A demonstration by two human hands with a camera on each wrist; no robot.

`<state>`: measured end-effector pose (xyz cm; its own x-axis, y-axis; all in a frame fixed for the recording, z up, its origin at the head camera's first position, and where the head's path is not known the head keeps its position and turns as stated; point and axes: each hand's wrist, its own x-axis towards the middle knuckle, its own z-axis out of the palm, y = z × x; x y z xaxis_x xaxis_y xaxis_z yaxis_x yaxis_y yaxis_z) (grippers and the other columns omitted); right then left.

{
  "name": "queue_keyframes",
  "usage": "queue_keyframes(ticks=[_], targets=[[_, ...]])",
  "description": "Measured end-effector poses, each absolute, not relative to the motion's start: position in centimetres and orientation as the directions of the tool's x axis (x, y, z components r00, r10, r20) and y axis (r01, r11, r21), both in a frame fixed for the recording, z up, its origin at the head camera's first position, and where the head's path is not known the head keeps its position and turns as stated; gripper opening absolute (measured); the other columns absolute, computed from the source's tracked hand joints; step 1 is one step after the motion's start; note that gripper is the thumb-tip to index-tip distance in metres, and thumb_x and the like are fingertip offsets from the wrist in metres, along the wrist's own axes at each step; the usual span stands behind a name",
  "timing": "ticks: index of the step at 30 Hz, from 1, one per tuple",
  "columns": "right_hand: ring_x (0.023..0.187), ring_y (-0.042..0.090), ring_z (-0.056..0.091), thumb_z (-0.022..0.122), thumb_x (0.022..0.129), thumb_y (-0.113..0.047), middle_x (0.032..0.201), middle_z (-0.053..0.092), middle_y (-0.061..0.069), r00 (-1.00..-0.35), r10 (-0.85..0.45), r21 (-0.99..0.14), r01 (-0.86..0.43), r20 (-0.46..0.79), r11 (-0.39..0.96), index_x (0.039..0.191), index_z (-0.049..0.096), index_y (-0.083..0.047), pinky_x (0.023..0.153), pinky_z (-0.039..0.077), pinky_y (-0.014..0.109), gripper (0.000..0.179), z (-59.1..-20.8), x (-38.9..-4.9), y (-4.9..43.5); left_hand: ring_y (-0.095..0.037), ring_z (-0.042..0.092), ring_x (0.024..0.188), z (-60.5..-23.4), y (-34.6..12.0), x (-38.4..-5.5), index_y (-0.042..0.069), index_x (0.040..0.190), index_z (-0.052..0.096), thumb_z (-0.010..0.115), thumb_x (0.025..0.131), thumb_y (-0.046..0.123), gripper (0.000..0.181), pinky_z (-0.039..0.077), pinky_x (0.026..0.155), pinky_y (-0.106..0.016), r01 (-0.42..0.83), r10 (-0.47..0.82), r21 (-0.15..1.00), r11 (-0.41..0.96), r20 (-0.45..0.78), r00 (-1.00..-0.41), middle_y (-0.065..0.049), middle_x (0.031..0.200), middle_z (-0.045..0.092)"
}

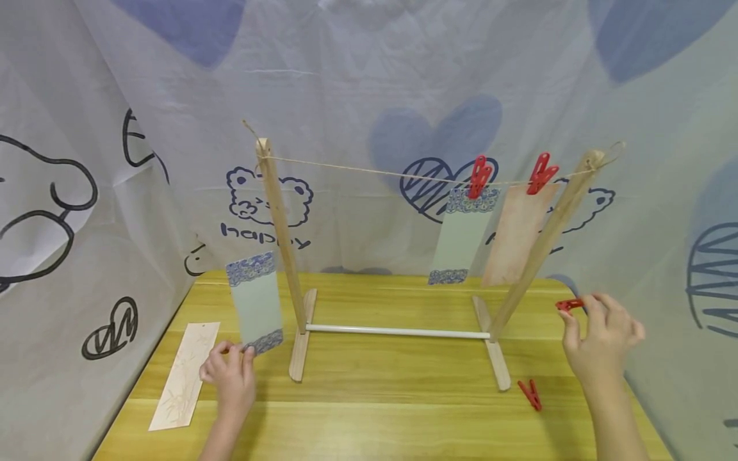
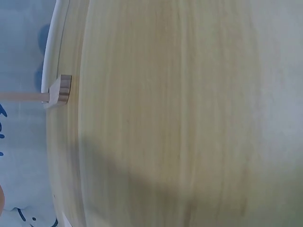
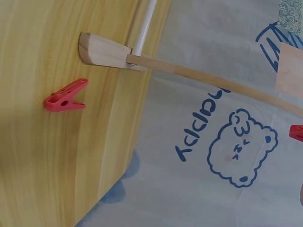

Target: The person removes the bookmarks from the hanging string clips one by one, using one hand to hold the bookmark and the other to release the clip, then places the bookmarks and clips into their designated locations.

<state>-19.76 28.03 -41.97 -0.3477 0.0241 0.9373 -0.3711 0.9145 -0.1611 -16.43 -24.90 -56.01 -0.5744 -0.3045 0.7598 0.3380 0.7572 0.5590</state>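
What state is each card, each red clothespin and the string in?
Left blue-bordered card: held near its lower edge by left grip.
Right blue-bordered card: hanging, clipped.
Pink card: hanging, clipped.
Plant-print card: flat on table.
Two upper clothespins: clamped on string.
Held clothespin: pinched in right grip.
Lower clothespin: lying on table, unclipped.
String: tied between wooden posts.

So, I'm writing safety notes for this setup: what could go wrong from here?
The left hand's grip holds the rectangular blue-edged white paper card near its lower edge, so it might bend or slip. The right hand's grip pinches the small red plastic clothespin, which could drop. The thin tan string already carries another blue-edged card and a pale pink paper card, so more weight might make it sag.
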Motion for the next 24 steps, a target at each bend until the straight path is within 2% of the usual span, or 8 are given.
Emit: queue_keyframes(ticks=[4, 10, 13, 24], targets=[[0.093, 0.044, 0.044, 0.049, 0.089, -0.050, 0.103, 0.051, 0.027, -0.372, 0.026, -0.168, -0.354, 0.928, 0.920, 0.096, 0.056, 0.009, 0.087, 0.015, 0.050, 0.059, -42.5, -19.6, 28.3, -0.042, 0.029, 0.087, -56.1, -25.2, -16.2, -0.004, 0.081, 0.047, 0.038, 0.094, 0.042, 0.049, 0.007, 0.083, -0.059, 0.326, -0.312, 0.561, 0.761, 0.757, -0.574, -0.023, 0.098, 0.033], [0.096, 0.046, 0.043, 0.048, 0.090, -0.049, 0.106, 0.050, 0.028, -0.457, 0.030, -0.198, -0.323, 0.889, 0.926, 0.098, 0.054, 0.010, 0.085, 0.016, 0.057, 0.060, -43.2, -19.2, 28.8, -0.042, 0.029, 0.089, -56.5, -25.8, -15.8, -0.006, 0.082, 0.047, 0.040, 0.093, 0.042, 0.050, 0.007, 0.083, -0.054, 0.313, -0.334, 0.555, 0.771, 0.770, -0.544, -0.023, 0.098, 0.034], [0.097, 0.046, 0.042, 0.046, 0.090, -0.050, 0.107, 0.050, 0.029, -0.484, 0.032, -0.208, -0.316, 0.875, 0.926, 0.099, 0.054, 0.010, 0.087, 0.016, 0.057, 0.061, -43.6, -19.0, 29.1, -0.042, 0.029, 0.088, -56.6, -26.1, -15.6, -0.006, 0.083, 0.048, 0.040, 0.093, 0.042, 0.050, 0.006, 0.084, -0.053, 0.305, -0.347, 0.559, 0.771, 0.770, -0.536, -0.024, 0.099, 0.034], [0.097, 0.047, 0.041, 0.043, 0.090, -0.054, 0.107, 0.050, 0.028, -0.508, 0.036, -0.218, -0.304, 0.861, 0.927, 0.098, 0.053, 0.010, 0.082, 0.015, 0.065, 0.065, -45.2, -18.9, 30.0, -0.044, 0.028, 0.086, -57.1, -27.4, -14.7, -0.007, 0.084, 0.047, 0.040, 0.094, 0.042, 0.050, 0.005, 0.086, -0.057, 0.251, -0.369, 0.589, 0.768, 0.728, -0.578, -0.024, 0.099, 0.033]])
